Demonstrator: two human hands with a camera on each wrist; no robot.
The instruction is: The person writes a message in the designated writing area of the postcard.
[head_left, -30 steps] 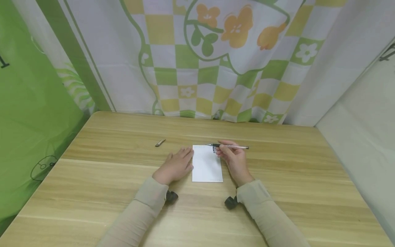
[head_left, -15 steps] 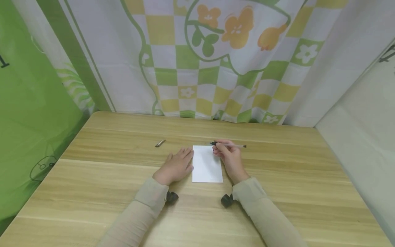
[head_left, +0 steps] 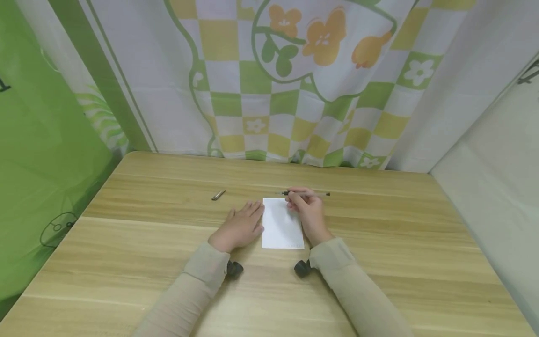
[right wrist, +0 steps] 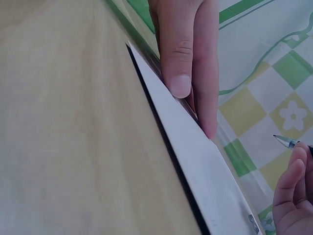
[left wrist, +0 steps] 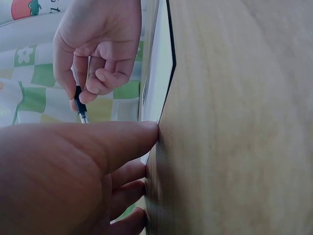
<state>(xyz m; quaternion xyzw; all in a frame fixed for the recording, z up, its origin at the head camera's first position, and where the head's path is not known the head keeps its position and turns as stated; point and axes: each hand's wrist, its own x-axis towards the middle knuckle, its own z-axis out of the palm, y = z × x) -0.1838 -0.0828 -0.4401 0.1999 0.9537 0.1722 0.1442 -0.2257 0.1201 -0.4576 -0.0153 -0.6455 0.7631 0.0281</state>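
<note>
A white card (head_left: 281, 227) lies flat on the wooden table, its thin dark lower edge showing in the right wrist view. The left hand (head_left: 242, 225) rests along its left side, fingers extended and fingertips on the border; the left wrist view shows the thumb (left wrist: 132, 139) at the card's edge. Over the card's upper right corner, the right hand (head_left: 310, 213) pinches a pen (head_left: 322, 194) with a dark grip between thumb and fingers. Its bare metal tip (right wrist: 283, 141) points left and is raised above the surface. A small printed mark (right wrist: 254, 223) shows near one card corner.
A pen cap (head_left: 218, 195) lies on the wooden table (head_left: 168, 262), left of the card and beyond the left hand. A checked curtain (head_left: 303, 121) hangs along the table's far edge. Green cloth (head_left: 50, 164) hangs at left, a pale one (head_left: 501, 154) at right.
The right hand has shifted a little left and away from the body with the pen, covering more of the card's top corner. The left hand, card and pen cap have stayed put.
</note>
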